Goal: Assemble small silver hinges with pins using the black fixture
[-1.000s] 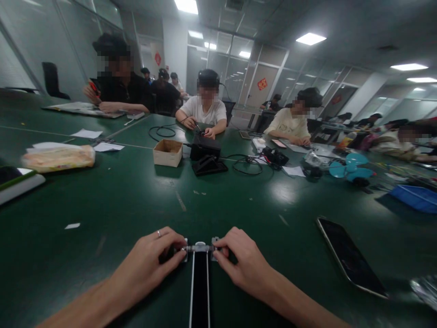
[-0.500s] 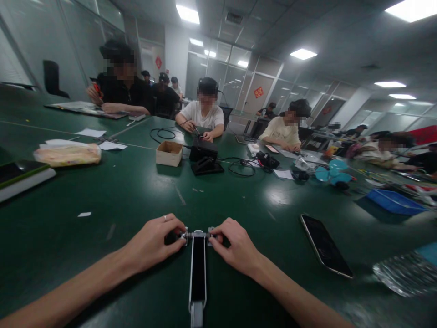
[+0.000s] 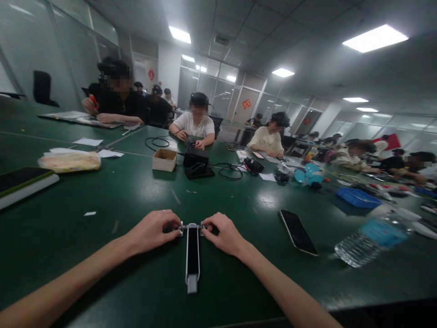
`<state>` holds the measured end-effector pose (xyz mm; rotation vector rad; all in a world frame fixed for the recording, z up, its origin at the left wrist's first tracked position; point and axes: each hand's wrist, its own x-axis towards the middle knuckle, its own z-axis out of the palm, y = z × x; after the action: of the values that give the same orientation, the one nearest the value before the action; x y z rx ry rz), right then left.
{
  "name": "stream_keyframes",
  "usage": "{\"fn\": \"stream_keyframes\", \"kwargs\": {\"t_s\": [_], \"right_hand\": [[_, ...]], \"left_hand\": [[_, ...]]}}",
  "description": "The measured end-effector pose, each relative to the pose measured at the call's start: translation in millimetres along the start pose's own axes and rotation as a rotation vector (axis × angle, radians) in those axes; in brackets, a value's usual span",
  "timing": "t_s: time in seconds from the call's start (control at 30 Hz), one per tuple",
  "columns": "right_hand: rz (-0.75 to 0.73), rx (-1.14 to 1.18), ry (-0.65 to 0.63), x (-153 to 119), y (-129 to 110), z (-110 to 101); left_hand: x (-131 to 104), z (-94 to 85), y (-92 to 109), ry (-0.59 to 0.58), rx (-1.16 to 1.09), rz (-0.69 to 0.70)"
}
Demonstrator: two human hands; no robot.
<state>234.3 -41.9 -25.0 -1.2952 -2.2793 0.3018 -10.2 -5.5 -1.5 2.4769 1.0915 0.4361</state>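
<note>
A long, narrow silver metal frame with a dark middle (image 3: 193, 253) lies on the green table, pointing towards me, with a grey tab (image 3: 192, 284) at its near end. A short crossbar runs through its far end, with a small metal bracket on each side. My left hand (image 3: 155, 231) pinches the left bracket between thumb and fingers. On the other side, my right hand (image 3: 225, 234) has its thumb and fingers closed on the right bracket. The fingertips partly cover both brackets. I cannot tell the exact kind of fitting.
A phone (image 3: 298, 232) and a water bottle (image 3: 372, 238) lie to the right, with a blue tray (image 3: 358, 198) behind. Farther off are a small box (image 3: 164, 160), a black device (image 3: 196, 159) and cables. A plastic packet (image 3: 70, 161) lies left. Several people sit around the table.
My view has turned a little to the right, so the whole bottle and the metal frame's near end now show. Both hands keep their hold on the brackets.
</note>
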Motion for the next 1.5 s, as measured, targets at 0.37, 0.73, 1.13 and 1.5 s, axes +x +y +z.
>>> {"fn": "stream_keyframes", "kwargs": {"t_s": [0.37, 0.73, 1.13, 1.5], "right_hand": [[0.377, -0.105, 0.024, -23, -41, -28], [0.471, -0.215, -0.103, 4, -116, 9], [0.567, 0.084, 0.173, -37, -17, -26], [0.939, -0.356, 0.241, -39, 134, -82]], "left_hand": [[2, -18.5, -42, 0.186, 0.164, -0.006], [-6, -21.7, -53, 0.206, 0.199, -0.08], [-3, -12.7, -65, 0.154, 0.178, -0.059], [-2, -12.6, -57, 0.16, 0.125, -0.091]]}}
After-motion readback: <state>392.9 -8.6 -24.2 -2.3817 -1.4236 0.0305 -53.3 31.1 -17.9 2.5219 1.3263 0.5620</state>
